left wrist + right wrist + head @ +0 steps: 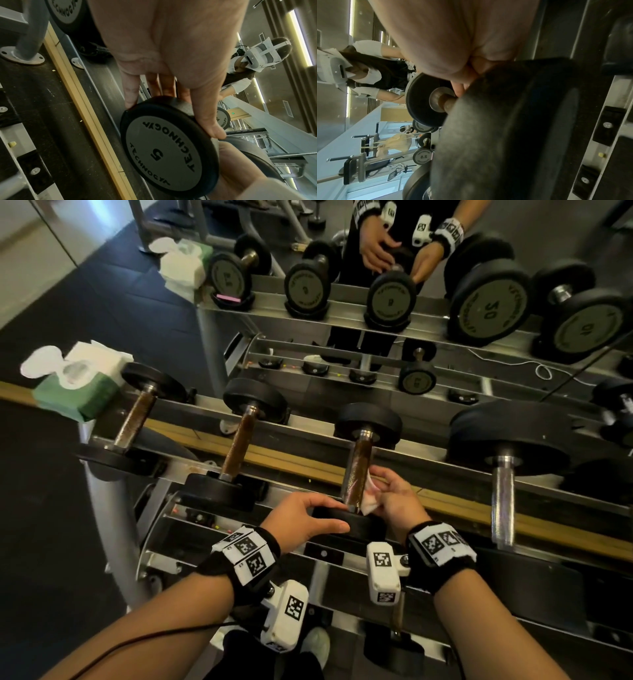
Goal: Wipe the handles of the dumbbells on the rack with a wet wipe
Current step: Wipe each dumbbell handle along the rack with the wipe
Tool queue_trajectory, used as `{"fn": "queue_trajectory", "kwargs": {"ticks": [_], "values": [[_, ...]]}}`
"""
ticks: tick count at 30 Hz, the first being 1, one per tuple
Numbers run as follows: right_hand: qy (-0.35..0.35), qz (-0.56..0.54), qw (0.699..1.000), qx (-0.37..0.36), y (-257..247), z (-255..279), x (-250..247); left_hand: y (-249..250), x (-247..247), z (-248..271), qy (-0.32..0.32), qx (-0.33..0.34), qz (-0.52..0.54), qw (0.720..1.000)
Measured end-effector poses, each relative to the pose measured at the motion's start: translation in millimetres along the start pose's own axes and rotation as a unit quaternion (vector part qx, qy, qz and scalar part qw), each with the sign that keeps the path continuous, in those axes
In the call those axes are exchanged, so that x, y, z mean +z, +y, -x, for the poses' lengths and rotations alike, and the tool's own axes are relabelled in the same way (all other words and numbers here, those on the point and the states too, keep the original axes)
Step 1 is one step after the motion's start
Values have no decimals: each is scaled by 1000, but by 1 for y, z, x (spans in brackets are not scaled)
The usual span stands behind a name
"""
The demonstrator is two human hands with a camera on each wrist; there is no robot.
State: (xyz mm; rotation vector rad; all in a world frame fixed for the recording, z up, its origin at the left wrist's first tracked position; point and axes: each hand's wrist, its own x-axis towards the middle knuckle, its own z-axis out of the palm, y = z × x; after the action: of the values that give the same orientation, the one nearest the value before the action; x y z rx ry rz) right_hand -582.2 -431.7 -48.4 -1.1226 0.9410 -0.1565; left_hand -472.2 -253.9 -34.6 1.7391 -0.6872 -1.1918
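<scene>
Brown rust covers the handle (358, 474) of the third dumbbell on the top rail of the rack (308, 440), and a white wet wipe (370, 499) is pinched against its lower right side by the right hand (399, 501). The near weight (342, 520) of that dumbbell, marked 5 in the left wrist view, is clasped at its rim by the left hand (301, 517), thumb on the near side and fingers curved over the far side. From the right wrist view only the palm and the black weight can be made out; the wipe is hidden there.

Several risks can be judged from this. Only a small fold of the wipe is seen on one side of the handle, so the far and under sides could be missed unless the wipe is wrapped round or the dumbbell is turned. If the left hand's hold is loosened while the handle is rubbed, the dumbbell could be rolled in its cradle or nudged off the rail towards the shelf below. A thin wet sheet could be torn or snagged on the rough rusted grip, and rust could be smeared onto the fingers. The two rusty handles (135, 419) (239, 445) to the left and the bright one (501, 501) to the right could be soiled if the same dirty wipe is used; the green pack of wipes (77, 392) sits at the rack's left end, well apart from the hands.
</scene>
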Motion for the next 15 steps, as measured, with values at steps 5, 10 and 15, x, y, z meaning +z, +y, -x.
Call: {"fn": "queue_trajectory", "kwargs": {"ticks": [5, 10, 15], "values": [[25, -64, 997, -23, -24, -18, 4, -1, 0, 1, -3, -6, 7, 1000], [11, -35, 999, -9, -10, -10, 1, -1, 0, 1, -5, -4, 4, 1000], [-15, 19, 1000, 0, 8, 0, -9, 0, -1, 0, -8, -7, -7, 1000]]}}
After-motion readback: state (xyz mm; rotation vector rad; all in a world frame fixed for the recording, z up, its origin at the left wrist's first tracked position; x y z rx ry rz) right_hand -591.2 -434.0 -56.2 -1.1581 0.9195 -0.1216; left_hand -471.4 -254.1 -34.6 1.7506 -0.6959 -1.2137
